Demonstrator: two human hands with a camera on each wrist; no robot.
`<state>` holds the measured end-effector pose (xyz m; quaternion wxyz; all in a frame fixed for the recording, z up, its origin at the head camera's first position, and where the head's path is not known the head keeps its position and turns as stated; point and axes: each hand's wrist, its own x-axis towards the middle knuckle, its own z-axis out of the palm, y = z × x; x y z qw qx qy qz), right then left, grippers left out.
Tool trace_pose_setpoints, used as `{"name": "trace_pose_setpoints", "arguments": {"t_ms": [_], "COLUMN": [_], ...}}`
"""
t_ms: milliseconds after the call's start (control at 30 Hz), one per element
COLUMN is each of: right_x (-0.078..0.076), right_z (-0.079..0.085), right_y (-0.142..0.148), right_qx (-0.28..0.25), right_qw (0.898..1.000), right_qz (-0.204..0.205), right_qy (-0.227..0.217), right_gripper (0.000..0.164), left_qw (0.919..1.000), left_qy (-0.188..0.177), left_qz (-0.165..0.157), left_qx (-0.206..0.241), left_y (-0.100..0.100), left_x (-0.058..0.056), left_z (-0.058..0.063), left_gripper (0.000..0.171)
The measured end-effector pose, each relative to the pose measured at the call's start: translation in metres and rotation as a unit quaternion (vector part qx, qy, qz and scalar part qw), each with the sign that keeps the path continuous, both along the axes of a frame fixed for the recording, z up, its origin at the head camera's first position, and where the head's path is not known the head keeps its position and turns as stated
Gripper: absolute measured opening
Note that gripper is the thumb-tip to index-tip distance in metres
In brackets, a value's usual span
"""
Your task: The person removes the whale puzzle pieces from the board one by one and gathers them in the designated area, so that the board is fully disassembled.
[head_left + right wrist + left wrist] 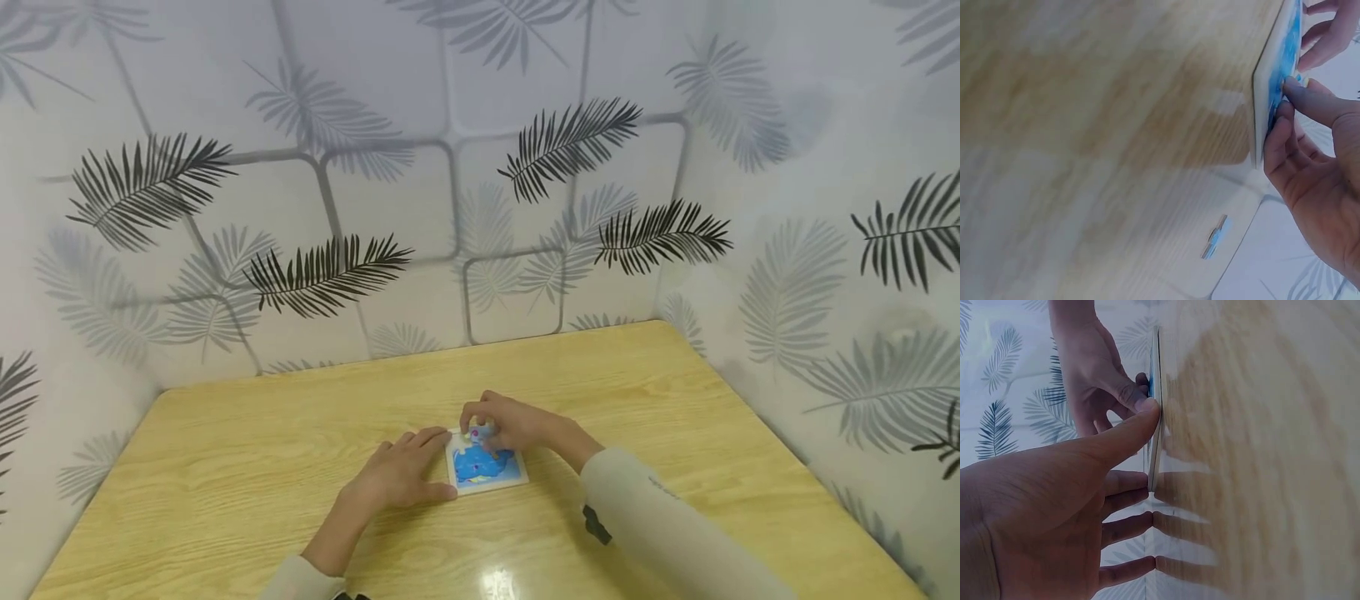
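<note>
A small square jigsaw puzzle with a blue cartoon picture and a pale border lies flat on the table. My left hand rests at its left side, thumb at the near corner and index finger at the far one. The other left fingertips touch the tabletop, as the left wrist view shows. Over the puzzle's far part, my right hand pinches a blue puzzle piece with a pink spot. Right fingers partly cover the picture there. In the right wrist view, the right thumb is close against the puzzle's face.
A small blue-and-brown piece or stack of pieces lies on the table beyond the right hand. The wood-grain table meets leaf-patterned walls at the back and right.
</note>
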<state>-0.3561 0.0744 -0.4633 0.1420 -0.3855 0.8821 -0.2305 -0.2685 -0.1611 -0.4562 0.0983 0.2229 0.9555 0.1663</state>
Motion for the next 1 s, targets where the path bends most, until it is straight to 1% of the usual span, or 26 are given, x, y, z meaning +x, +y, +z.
{"name": "trace_pose_setpoints", "arguments": {"t_ms": [233, 400, 500, 700, 800, 867, 1000], "right_x": [-0.001, -0.002, -0.001, 0.000, -0.001, -0.002, -0.004], "right_z": [-0.002, -0.002, 0.000, 0.006, 0.009, 0.009, 0.009], "right_y": [-0.001, 0.001, 0.004, 0.020, 0.031, 0.038, 0.051], "right_qx": [0.003, -0.002, -0.026, -0.091, -0.110, -0.123, -0.139], "right_qw": [0.999, 0.999, 0.999, 0.995, 0.992, 0.990, 0.987], "right_qz": [0.009, 0.004, -0.006, -0.039, -0.058, -0.069, -0.086], "right_qy": [0.039, 0.041, 0.032, 0.023, 0.014, 0.007, 0.009], "right_gripper": [0.029, 0.028, 0.029, 0.018, 0.016, 0.016, 0.015], "left_qw": [1.0000, 1.0000, 1.0000, 0.9998, 0.9996, 0.9997, 0.9996], "left_qy": [0.001, 0.003, 0.006, 0.021, 0.026, 0.023, 0.024], "left_qz": [0.002, 0.003, -0.001, -0.005, -0.005, -0.003, -0.007], "left_qx": [-0.001, 0.006, 0.005, 0.003, 0.005, 0.007, 0.012], "left_y": [-0.002, -0.002, -0.001, -0.002, -0.002, -0.002, -0.002], "left_x": [0.000, 0.001, 0.000, -0.001, -0.001, -0.002, -0.003], "left_z": [0.002, 0.001, 0.000, -0.005, -0.007, -0.008, -0.010], "left_gripper": [0.083, 0.085, 0.085, 0.084, 0.084, 0.084, 0.085]}}
